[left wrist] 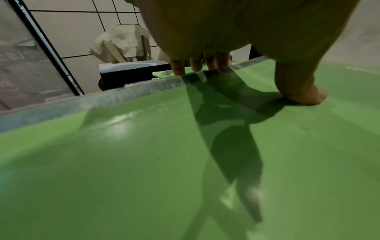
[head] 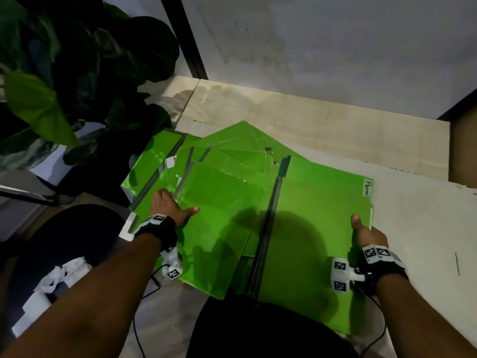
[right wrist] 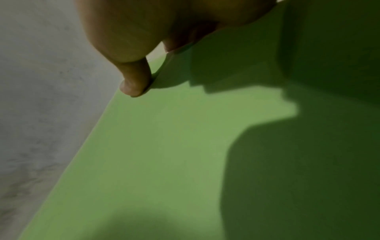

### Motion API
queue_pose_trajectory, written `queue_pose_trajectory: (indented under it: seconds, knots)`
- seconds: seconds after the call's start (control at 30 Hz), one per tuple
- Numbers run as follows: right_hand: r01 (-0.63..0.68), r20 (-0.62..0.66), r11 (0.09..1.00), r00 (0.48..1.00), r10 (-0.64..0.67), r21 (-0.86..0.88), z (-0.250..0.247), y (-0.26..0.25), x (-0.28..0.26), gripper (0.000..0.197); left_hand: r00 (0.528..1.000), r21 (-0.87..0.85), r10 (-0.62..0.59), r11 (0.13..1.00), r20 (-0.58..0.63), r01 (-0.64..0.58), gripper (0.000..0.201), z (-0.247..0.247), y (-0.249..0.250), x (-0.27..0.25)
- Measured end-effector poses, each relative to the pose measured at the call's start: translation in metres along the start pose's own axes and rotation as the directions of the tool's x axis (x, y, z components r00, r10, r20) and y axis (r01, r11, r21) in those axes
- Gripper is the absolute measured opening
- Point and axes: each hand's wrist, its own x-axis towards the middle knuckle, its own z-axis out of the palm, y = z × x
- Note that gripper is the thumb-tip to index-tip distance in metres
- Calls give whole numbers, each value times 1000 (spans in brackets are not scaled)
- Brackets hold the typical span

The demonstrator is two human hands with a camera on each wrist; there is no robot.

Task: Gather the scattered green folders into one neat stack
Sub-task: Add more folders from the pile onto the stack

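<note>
right hand [head: 367, 235] grip pinches glossy flat green folders [head: 317, 228] edge; left hand [head: 167, 206] likewise.

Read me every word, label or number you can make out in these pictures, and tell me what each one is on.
"Permi": handwritten on a white label at the far right corner of the green folder gripped by the right hand; the rest of the word is cut off.
White sticker with a red mark on a left folder: no text legible.
Pale mirrored lettering on the glass panel, left wrist view: too blurred to read.
Square black-and-white markers on the wrist bands: patterns, no words.
</note>
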Motion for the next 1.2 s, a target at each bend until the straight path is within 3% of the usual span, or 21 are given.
queue_pose_trajectory:
  seconds: [0.1,0.3,0.43,0.57,0.63,0.8,0.97,1.07,1.2]
  knots:
    - [-7,8,1000,1000,7,-12,0,1,3,71,999,-113,-35,993,6,35,94,3,1,1]
    - [-26,12,1000,1000,26,8,1,3,5,74,997,79,-52,996,54,48,102,-11,12,9]
    - [-51,18,999,999,51,12,1,3,7,72,984,-145,-78,984,161,102,102,-10,17,18]
    - [-57,16,998,998,57,9,1,2,7,72,962,-136,-64,985,264,103,94,-16,17,23]
    - [-63,12,998,998,63,-13,1,2,8,79,963,-243,-16,966,268,83,85,-20,15,22]
    - [-61,16,998,998,61,-11,-2,-2,4,75,991,-464,76,886,108,-17,69,-40,11,16]
    - [-71,29,997,997,70,21,-3,-4,0,80,991,-715,32,689,-129,-115,41,-104,26,21]
    - [-78,36,996,996,76,33,-4,-5,-5,88,985,-816,74,552,-155,-170,28,-129,54,10]
    - [-71,112,996,991,76,-51,-11,-12,-8,84,984,-833,163,532,-73,-150,14,-110,107,-24]
